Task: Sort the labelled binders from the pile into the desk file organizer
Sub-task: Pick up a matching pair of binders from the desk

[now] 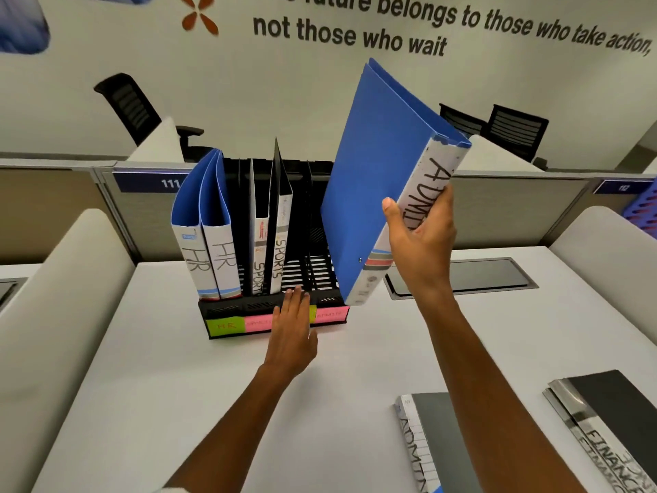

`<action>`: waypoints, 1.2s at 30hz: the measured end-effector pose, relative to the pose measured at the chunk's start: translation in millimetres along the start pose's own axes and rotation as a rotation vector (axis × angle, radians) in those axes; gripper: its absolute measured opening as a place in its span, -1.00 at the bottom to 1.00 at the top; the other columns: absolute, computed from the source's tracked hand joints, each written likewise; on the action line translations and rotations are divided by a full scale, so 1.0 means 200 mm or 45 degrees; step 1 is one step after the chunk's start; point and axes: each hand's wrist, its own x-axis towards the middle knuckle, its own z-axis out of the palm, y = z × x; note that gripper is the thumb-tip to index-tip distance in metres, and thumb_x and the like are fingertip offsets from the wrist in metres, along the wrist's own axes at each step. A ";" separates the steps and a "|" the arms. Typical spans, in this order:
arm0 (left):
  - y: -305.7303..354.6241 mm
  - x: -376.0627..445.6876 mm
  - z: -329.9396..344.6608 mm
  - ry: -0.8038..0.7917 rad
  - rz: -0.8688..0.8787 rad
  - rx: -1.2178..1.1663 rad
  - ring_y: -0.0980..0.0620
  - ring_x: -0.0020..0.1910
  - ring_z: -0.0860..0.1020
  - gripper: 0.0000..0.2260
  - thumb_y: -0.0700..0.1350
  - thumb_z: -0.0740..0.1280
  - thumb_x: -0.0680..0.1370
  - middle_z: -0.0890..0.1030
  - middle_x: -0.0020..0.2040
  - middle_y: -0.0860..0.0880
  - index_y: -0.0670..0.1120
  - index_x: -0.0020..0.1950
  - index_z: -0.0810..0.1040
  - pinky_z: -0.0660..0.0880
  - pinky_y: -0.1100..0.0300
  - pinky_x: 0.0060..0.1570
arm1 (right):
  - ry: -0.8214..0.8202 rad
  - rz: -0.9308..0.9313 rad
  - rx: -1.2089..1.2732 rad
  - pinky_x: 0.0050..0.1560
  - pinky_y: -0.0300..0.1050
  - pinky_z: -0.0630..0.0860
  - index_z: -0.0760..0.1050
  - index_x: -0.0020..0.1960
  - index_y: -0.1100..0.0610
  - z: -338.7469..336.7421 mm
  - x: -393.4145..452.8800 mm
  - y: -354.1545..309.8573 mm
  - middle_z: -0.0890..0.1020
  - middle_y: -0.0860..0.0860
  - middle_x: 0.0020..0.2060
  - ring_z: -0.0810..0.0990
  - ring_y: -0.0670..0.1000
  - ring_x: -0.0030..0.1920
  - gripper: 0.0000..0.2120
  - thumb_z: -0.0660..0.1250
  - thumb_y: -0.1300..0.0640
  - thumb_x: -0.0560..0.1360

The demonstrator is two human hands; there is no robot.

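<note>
A black desk file organizer (320,300) stands at the back of the white desk. Its left slots hold two blue binders marked HR (209,222) and two binders marked SPORTS (281,243). My right hand (421,243) grips the spine of a blue binder marked ADMIN (377,165), tilted, its lower end at the organizer's right slot. My left hand (293,329) lies flat with fingers spread on the organizer's front edge, over its coloured labels. A grey ADMIN binder (437,439) and FINANCE binders (611,428) lie flat at the near right.
A grey cable hatch (497,275) is set in the desk behind my right hand. Cubicle partitions (515,208) run behind the organizer, with black office chairs (131,108) beyond. Rounded white dividers (53,314) flank the desk on both sides.
</note>
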 end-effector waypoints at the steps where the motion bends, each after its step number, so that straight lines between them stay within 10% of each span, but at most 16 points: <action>1: -0.02 0.01 0.01 -0.024 -0.020 0.073 -0.06 0.58 -0.19 -0.32 -0.14 0.23 0.58 -0.14 0.61 -0.08 -0.15 0.59 -0.09 -0.08 -0.10 0.55 | 0.010 0.013 0.032 -0.07 -0.43 0.54 0.26 0.41 0.13 0.05 0.02 0.02 0.52 -0.03 0.15 0.57 -0.19 0.02 -0.43 0.42 0.06 0.49; 8: -0.03 0.04 0.05 -0.001 -0.096 0.206 -0.05 0.58 -0.18 -0.21 -0.15 0.27 0.53 -0.12 0.61 -0.07 -0.13 0.59 -0.19 -0.10 -0.10 0.55 | -0.019 0.057 0.115 -0.11 -0.59 0.40 0.17 0.46 0.10 0.34 0.07 0.20 0.48 -0.06 0.13 0.47 -0.44 0.03 -0.42 0.36 0.10 0.54; 16: -0.03 0.04 0.09 -0.040 -0.111 0.217 -0.07 0.57 -0.27 -0.16 -0.01 0.26 0.52 -0.22 0.60 -0.08 -0.13 0.58 -0.25 -0.11 -0.09 0.55 | -0.079 0.140 0.245 -0.09 -0.54 0.44 0.11 0.21 -0.42 0.48 -0.06 0.38 0.40 -0.22 0.07 0.44 -0.36 0.13 -0.50 0.33 0.02 0.55; 21: -0.03 0.04 0.10 -0.023 -0.110 0.154 -0.04 0.55 -0.31 -0.17 -0.05 0.27 0.52 -0.24 0.59 -0.07 -0.12 0.58 -0.24 -0.10 -0.06 0.56 | -0.145 0.120 0.208 -0.04 -0.50 0.48 0.13 0.38 -0.14 0.52 -0.13 0.51 0.43 0.01 0.18 0.47 -0.11 0.14 -0.50 0.31 -0.05 0.55; 36: -0.03 0.04 0.08 -0.096 -0.110 0.241 -0.07 0.54 -0.35 -0.16 0.03 0.25 0.55 -0.30 0.58 -0.08 -0.12 0.57 -0.28 -0.05 -0.05 0.55 | -0.293 0.288 -0.008 -0.04 -0.33 0.52 0.11 0.34 -0.19 0.62 -0.22 0.70 0.46 0.07 0.28 0.45 -0.07 0.17 -0.53 0.28 -0.09 0.55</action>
